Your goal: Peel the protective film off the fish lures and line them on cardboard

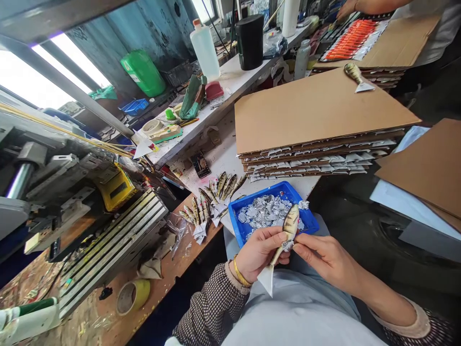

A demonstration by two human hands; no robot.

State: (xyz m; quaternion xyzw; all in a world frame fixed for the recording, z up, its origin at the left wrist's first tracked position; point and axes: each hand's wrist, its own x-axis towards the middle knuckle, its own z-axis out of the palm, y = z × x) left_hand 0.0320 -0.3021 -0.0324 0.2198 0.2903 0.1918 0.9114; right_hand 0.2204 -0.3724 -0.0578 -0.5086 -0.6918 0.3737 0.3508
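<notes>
My left hand (260, 252) is closed around a fish-shaped lure (288, 227) with a striped yellow-brown body and a white tail piece pointing down. My right hand (319, 254) pinches a bit of silver foil at the lure's middle. Both hands hover over my lap, just in front of a blue tray (306, 211) filled with crumpled silver foil scraps. Several similar fish lures (212, 194) lie in rows on the bench to the left of the tray.
A stack of cardboard sheets (317, 113) with one lure (355, 76) on top stands behind the tray. A machine (90, 192) fills the left. A tape roll (131, 295) lies on the wooden bench. Another person's hand (347, 8) works over orange lures at top right.
</notes>
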